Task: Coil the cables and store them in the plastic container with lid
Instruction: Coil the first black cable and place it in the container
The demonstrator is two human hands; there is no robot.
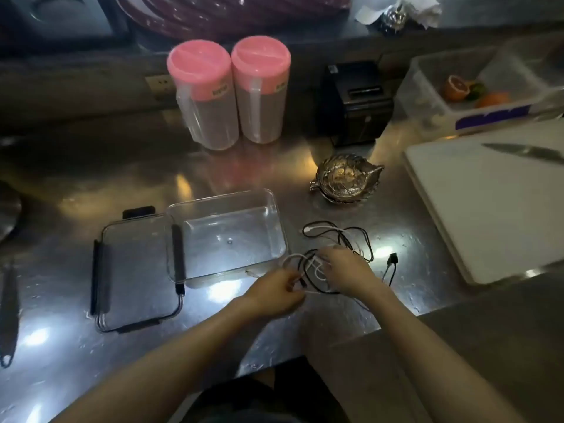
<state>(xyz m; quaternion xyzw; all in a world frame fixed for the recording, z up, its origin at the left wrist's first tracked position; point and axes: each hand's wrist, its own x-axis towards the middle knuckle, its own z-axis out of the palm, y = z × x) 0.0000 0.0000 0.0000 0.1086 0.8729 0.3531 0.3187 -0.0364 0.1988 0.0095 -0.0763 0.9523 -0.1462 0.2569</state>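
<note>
The left hand (276, 290) pinches strands of the cables (332, 254) between curled fingers, near the front edge of the counter (274, 169); the right hand (345, 270) lies over the same tangle just beside it, fingers bent down into the loops, though I cannot tell whether it grips a strand or only presses on it; my guess is that the two hands are teasing black and white leads apart before any coil is begun. The rest of the tangle sprawls loose on the steel behind the right hand, with a black plug (392, 258) lying apart toward the right; nothing looks coiled yet. The plastic container (274, 215) stands open just left of the cables, so a finished coil has a short way to go; its lid (134, 270) lies flat against its left side, clips outward.

The counter is shiny steel, throwing back patches of light in a dim room; toward its back edge stand two pink-capped jars (229, 93) and a small black printer (355, 102); a silver leaf-shaped dish (348, 178) sits mid-counter; at the right edge a white cutting board (488, 209) carries a knife (525, 152).
</note>
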